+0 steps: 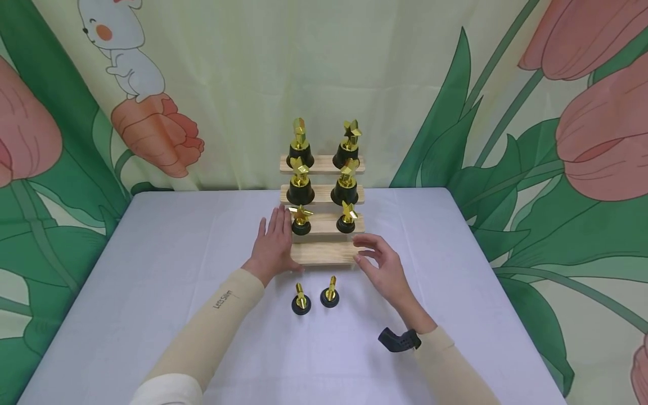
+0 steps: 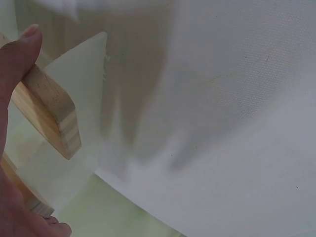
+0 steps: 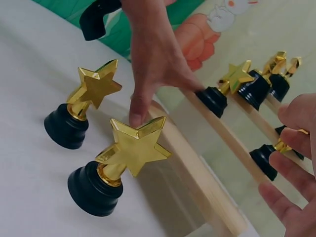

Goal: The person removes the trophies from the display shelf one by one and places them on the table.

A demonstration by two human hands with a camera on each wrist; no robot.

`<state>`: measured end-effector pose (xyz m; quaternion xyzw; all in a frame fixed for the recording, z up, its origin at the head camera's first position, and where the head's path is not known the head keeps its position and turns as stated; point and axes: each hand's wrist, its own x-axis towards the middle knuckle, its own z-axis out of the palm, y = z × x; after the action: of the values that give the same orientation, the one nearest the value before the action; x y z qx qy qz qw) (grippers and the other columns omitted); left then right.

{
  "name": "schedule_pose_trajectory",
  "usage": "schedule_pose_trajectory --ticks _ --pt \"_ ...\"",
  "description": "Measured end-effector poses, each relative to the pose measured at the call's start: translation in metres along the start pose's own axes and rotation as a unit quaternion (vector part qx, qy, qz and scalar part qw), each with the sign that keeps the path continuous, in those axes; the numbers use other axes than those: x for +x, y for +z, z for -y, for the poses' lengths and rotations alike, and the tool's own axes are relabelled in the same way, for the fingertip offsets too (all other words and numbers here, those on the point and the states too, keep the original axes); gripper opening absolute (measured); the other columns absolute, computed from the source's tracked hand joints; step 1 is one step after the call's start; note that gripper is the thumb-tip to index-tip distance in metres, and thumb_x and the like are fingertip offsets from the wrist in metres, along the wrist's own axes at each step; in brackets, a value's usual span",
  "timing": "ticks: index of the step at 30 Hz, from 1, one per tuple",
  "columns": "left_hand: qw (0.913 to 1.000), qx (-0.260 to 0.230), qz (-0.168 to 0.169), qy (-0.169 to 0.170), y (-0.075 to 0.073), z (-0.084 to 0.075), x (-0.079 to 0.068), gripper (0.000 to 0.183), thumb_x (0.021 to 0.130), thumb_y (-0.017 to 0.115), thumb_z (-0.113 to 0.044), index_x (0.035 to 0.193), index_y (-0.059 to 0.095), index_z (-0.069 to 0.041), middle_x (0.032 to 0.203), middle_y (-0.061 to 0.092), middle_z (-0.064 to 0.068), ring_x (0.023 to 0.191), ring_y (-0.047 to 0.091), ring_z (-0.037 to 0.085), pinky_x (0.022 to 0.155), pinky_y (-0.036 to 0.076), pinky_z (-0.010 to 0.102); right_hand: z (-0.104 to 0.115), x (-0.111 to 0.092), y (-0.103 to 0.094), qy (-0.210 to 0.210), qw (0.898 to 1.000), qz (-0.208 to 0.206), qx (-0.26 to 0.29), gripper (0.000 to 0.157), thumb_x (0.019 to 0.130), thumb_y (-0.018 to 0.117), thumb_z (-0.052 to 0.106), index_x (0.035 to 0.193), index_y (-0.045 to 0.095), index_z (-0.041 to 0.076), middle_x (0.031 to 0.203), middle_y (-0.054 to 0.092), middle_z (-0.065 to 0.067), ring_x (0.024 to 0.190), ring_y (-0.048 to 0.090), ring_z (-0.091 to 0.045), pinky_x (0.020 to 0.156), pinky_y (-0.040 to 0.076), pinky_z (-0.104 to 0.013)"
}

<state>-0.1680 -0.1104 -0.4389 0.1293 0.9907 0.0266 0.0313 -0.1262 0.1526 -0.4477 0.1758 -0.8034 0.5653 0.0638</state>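
A tiered wooden rack (image 1: pixel 324 254) stands on the table, star trophies in pairs on its upper three steps and its lowest board bare. My left hand (image 1: pixel 273 247) lies along the rack's left side, fingers straight; in the left wrist view its thumb (image 2: pixel 29 47) touches a board's end (image 2: pixel 54 98). By the right end of the lowest board hovers my right hand (image 1: pixel 387 273), fingers loosely bent and nothing in them. Two small gold star trophies with black bases, one left (image 1: pixel 301 304) and one right (image 1: pixel 329 298), stand upright before the rack.
A white cloth covers the table (image 1: pixel 202 236). Behind it hangs a printed curtain (image 1: pixel 243 84) with tulips and a rabbit. Translucent panels (image 2: pixel 81 74) hold up the rack's boards at the side. The right wrist wears a black band device (image 1: pixel 400 340).
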Motion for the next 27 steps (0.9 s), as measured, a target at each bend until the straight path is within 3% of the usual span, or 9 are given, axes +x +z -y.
schedule_pose_trajectory --ticks 7,16,23,27 --pt "1.0000 0.003 0.002 0.000 0.001 0.000 -0.001 0.146 0.061 0.086 -0.064 0.155 0.002 0.009 0.164 -0.003 0.028 0.154 0.005 0.040 0.123 0.014 0.057 -0.003 0.005 -0.005 -0.017 1.000 0.002 -0.001 0.042 0.093 0.067 0.004 0.132 0.054 0.007 0.131 0.061 -0.010 0.120 0.059 -0.023 0.100 0.053 -0.038" --pt "0.9999 -0.003 0.009 -0.006 0.001 -0.002 0.001 0.145 0.063 0.085 -0.063 0.155 0.000 0.008 0.165 -0.005 0.026 0.154 0.004 0.038 0.124 0.011 0.056 0.000 0.016 -0.014 -0.047 0.999 -0.021 0.004 0.039 0.093 0.066 0.002 0.130 0.055 0.001 0.128 0.061 -0.013 0.118 0.060 -0.022 0.099 0.053 -0.036" --pt "0.9998 -0.002 0.019 -0.007 0.000 -0.002 0.002 0.145 0.063 0.085 -0.064 0.155 -0.001 0.007 0.164 -0.007 0.025 0.154 0.002 0.038 0.124 0.010 0.056 0.038 0.018 -0.018 -0.035 0.999 -0.034 -0.014 0.039 0.092 0.063 -0.006 0.129 0.052 -0.009 0.129 0.058 -0.023 0.121 0.058 -0.035 0.099 0.049 -0.056" --pt "0.9998 -0.006 0.018 -0.008 0.000 -0.002 0.002 0.146 0.062 0.086 -0.064 0.155 -0.001 0.008 0.164 -0.007 0.025 0.154 0.002 0.038 0.124 0.010 0.057 0.042 0.024 -0.021 -0.040 0.998 -0.039 -0.009 0.041 0.091 0.062 -0.008 0.130 0.051 -0.010 0.131 0.057 -0.024 0.122 0.056 -0.037 0.100 0.048 -0.058"
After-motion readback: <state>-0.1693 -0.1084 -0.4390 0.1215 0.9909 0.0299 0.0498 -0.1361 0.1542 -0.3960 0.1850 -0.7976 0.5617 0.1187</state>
